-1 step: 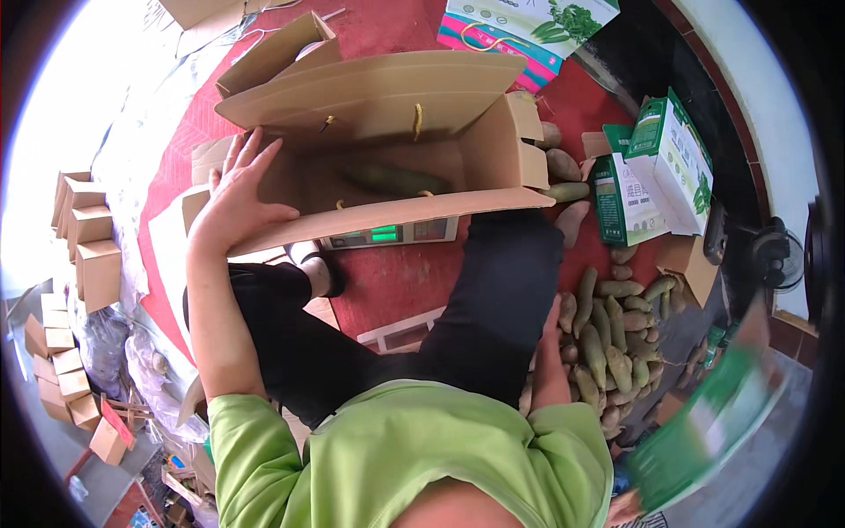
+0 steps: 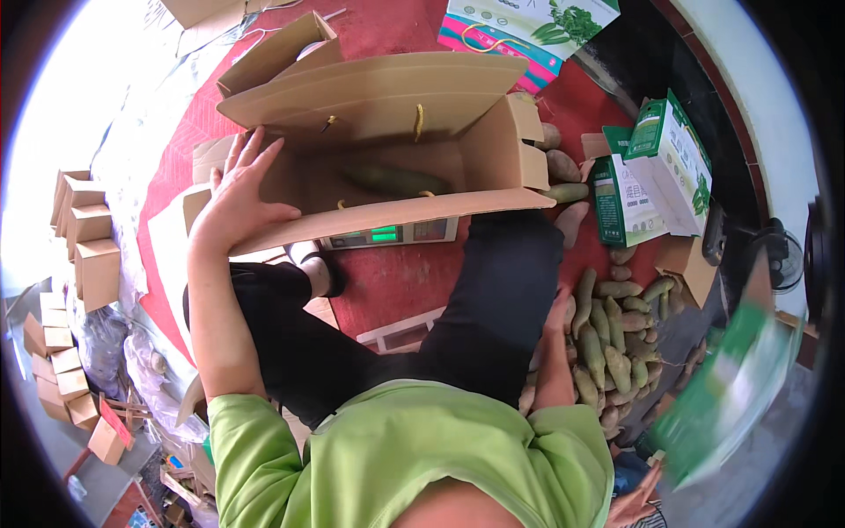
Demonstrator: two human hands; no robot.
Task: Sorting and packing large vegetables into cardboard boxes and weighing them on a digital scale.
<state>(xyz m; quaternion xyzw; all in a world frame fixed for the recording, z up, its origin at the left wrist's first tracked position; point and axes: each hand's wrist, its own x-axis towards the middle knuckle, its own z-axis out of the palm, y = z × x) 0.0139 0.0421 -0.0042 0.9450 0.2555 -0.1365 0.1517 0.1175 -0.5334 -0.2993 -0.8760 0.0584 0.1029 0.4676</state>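
An open brown cardboard box [image 2: 493, 145] stands in front of my knees, its flaps raised and yellow cord handles showing inside. One long green radish [image 2: 396, 179] lies on its bottom. My left hand [image 2: 242, 195] rests on the box's left end with fingers spread and thumb over the near flap. Under the box is a scale [image 2: 431, 231] with a lit green display. Down beside my right thigh, my right hand [image 2: 558, 310] is at the edge of a pile of green radishes [image 2: 616, 352]; its fingers are too unclear to read.
Green and white cartons [image 2: 669, 163] stand at the right, beside a black fan [image 2: 776, 255]. Another person's hand [image 2: 641, 493] is near a motion-blurred green carton [image 2: 726, 396] at lower right. Small brown boxes [image 2: 95, 255] line the left side. A printed gift box [image 2: 528, 26] sits at the far side.
My right hand has shifted slightly forward along my thigh. The blurred green carton at lower right has moved up and to the right. My left hand stays on the box.
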